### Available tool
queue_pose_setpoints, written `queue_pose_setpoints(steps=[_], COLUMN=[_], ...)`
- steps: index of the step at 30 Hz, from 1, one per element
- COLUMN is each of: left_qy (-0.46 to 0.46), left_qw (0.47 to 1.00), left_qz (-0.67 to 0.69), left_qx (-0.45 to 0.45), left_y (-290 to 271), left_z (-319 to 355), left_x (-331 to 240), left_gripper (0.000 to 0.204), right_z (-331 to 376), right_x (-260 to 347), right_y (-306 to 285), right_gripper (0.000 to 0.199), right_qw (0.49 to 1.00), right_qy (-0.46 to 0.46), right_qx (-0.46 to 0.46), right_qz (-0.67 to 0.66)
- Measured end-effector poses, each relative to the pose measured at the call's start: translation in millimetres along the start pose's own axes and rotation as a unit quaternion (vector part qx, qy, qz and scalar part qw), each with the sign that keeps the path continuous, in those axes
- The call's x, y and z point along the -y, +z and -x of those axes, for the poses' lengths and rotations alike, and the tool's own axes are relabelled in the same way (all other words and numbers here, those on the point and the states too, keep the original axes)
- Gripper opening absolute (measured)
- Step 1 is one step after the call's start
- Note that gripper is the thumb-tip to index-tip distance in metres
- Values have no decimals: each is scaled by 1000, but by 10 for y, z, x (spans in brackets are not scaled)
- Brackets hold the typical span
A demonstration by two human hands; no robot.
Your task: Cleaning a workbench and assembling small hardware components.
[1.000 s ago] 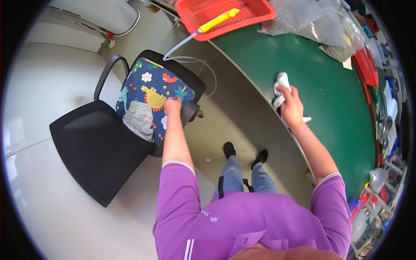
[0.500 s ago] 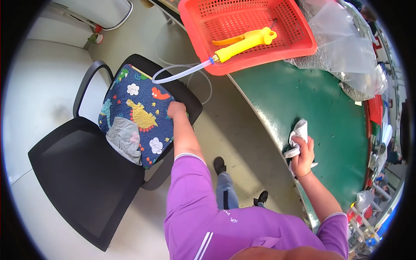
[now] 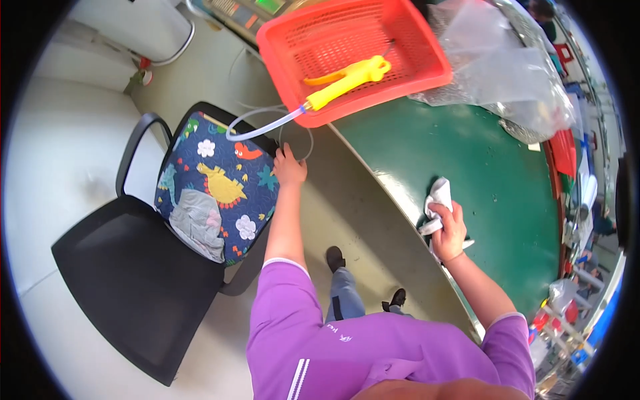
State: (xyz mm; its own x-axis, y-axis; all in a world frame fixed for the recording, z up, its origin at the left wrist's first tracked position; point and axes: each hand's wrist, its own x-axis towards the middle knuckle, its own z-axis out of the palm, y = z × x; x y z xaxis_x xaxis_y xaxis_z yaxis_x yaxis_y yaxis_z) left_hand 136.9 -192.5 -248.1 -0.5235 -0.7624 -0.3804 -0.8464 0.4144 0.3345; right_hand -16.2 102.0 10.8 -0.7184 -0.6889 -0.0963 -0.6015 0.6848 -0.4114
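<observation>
My left hand (image 3: pixel 291 168) is open, its fingers apart, at the right edge of a black office chair's seat. A dark blue cushion (image 3: pixel 252 160) printed with dinosaurs and clouds lies on that seat. On the cushion's near left part rests a crumpled grey cloth (image 3: pixel 195 223). My right hand (image 3: pixel 451 232) is closed round a bunched white cloth (image 3: pixel 439 192) at the near edge of a green table (image 3: pixel 501 213). Part of the cloth sticks out above the fingers, and the rest is hidden in the palm.
A red plastic basket (image 3: pixel 437 72) stands at the table's far left, with a yellow air blow gun (image 3: pixel 347 85) in it. Its clear hose (image 3: pixel 270 127) loops over the chair seat. Clear plastic bags (image 3: pixel 513 73) lie at the back right. The chair's black mesh backrest (image 3: pixel 137 283) is at left.
My left hand has come off the cushion's right edge, moved slightly right, and its fingers have spread. My right hand keeps its grip on the white cloth. The whole view has shifted a little.
</observation>
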Motion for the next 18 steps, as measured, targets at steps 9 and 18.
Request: queue_pose_setpoints(steps=[9,18], left_qy=[74,83], left_qw=[943,861], left_qz=[322,106], left_qx=[39,490], left_y=[289,-662], left_z=[2140,3290], left_x=[-702,-396], left_gripper=[26,37], right_z=[3,168], right_x=[16,-203], right_y=[-23,90], right_gripper=[35,30], right_qw=[999,995], right_qy=[4,-10], right_qx=[-24,-70], right_qz=[-38,-73])
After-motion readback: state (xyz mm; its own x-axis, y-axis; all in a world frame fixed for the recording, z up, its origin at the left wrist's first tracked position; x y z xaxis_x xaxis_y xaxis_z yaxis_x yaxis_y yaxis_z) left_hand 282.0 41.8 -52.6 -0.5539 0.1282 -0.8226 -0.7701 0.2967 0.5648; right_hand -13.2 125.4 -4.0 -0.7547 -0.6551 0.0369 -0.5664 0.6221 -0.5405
